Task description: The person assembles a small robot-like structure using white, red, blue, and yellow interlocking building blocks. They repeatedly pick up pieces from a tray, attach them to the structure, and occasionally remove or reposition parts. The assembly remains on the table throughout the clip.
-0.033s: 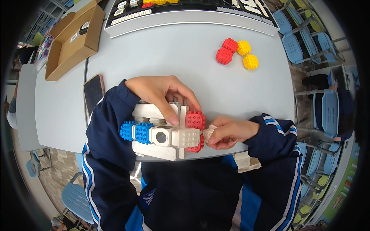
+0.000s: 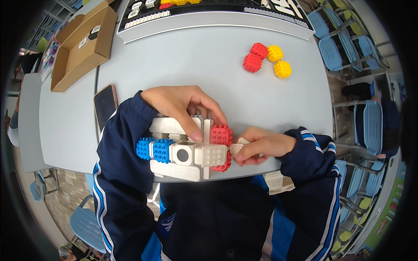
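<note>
A model of studded building blocks (image 2: 176, 169), mostly white, lies near the table's front edge. Two blue blocks (image 2: 161, 150) form its left end, and red blocks (image 2: 221, 135) sit at its right end. My left hand (image 2: 183, 104) reaches over the far side, thumb on top and fingers closed around the model's far right part. In my right hand (image 2: 263, 145), thumb and fingers pinch a small white piece (image 2: 236, 149) beside the red blocks. Most of that piece is hidden by the fingers, and I cannot tell whether it is joined to the model.
Two red blocks (image 2: 252, 63) and two yellow blocks (image 2: 282, 69) lie at the far right of the table. A tray of parts (image 2: 217, 21) spans the back. On the left are a phone (image 2: 106, 104) and an open cardboard box (image 2: 80, 61). Blue chairs (image 2: 372, 128) stand to the right.
My right hand has shifted very slightly to the right with the small white piece. My left hand and the model are almost unmoved.
</note>
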Demonstrator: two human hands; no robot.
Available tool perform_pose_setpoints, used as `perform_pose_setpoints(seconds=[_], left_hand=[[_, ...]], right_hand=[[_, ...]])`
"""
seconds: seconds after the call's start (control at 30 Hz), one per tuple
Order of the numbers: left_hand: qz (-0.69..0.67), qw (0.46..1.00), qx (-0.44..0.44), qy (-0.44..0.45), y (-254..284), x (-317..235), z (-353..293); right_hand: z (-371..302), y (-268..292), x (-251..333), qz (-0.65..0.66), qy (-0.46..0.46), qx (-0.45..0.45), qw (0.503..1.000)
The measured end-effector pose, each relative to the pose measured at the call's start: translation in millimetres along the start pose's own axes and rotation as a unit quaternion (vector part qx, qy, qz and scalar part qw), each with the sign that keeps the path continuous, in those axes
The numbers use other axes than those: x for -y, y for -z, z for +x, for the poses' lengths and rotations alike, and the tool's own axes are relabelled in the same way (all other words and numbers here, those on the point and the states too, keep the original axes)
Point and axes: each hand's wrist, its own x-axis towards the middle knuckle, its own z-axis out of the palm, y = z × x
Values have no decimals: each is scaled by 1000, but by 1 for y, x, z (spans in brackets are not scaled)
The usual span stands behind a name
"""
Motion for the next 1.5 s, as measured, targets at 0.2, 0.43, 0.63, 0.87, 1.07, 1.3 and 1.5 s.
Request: perform_pose_setpoints(seconds=[0.2,0.43,0.63,0.87,1.07,1.3,1.5], left_hand=[[-4,999,-34,-36,4,3,4],[20,997,-14,-76,7,9,6],[21,996,-25,-84,6,8,8],[37,997,-38,-62,7,9,7],[47,996,-41,-62,6,6,7],[46,996,-38,-71,6,9,8],[40,996,-38,-63,6,8,8]], right_hand=[[0,29,3,-256,288,-312,868],[13,45,-2,-383,369,-477,700],[17,47,-2,-463,326,-499,656],[-7,50,8,-449,290,-378,756],[-20,53,6,-438,277,-322,792],[-20,56,6,-371,306,-388,786],[5,57,4,-544,431,-388,606]])
